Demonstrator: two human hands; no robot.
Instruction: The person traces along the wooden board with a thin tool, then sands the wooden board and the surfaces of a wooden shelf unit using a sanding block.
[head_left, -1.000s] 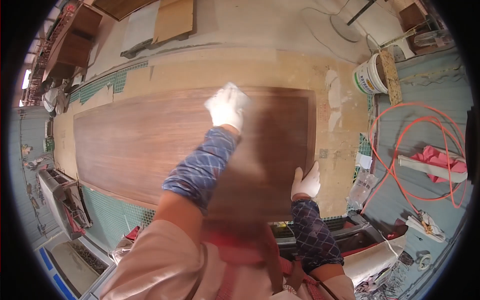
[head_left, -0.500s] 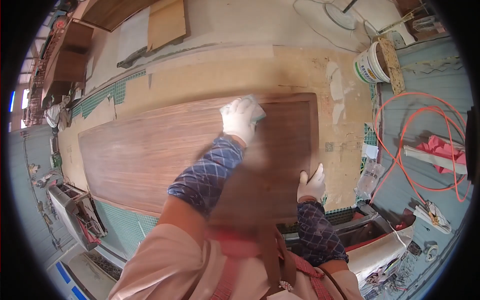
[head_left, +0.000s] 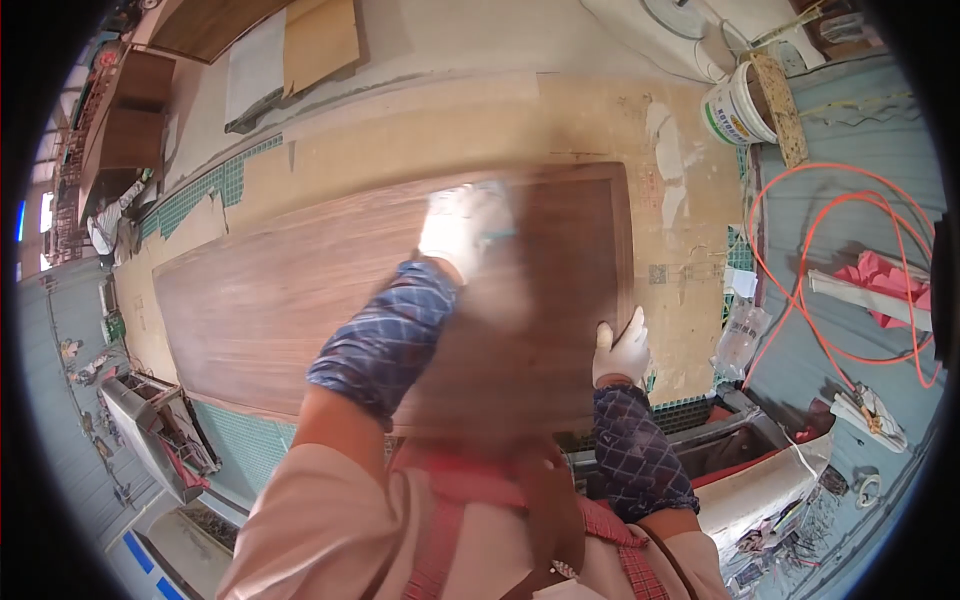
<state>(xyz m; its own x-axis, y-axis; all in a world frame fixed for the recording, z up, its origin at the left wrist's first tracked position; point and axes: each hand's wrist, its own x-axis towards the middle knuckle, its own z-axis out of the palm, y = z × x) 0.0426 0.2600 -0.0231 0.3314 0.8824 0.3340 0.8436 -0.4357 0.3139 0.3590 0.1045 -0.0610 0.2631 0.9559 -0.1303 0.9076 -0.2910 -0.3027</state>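
Note:
A long brown wooden panel (head_left: 290,300) with a raised border at its right end lies flat in front of me. My left hand (head_left: 448,228), in a white glove, is closed on a pale green pad (head_left: 497,222) and presses it onto the panel near the far edge. Both are blurred by motion, so the pad's exact kind is unclear. At the panel's right edge rests my right hand (head_left: 622,352), also gloved in white, its thumb on the border and its fingers stretched out and apart from it. Blue checked sleeves cover both forearms.
Cardboard sheeting (head_left: 685,240) lies under the panel over green mesh (head_left: 240,440). A white bucket (head_left: 735,110) stands at the far right, an orange hose (head_left: 765,225) coils on the right, and a metal-framed unit (head_left: 150,430) sits at near left.
My left hand has slid left and slightly nearer across the panel with the pad. My right hand stays at the right edge. The whole view has shifted slightly.

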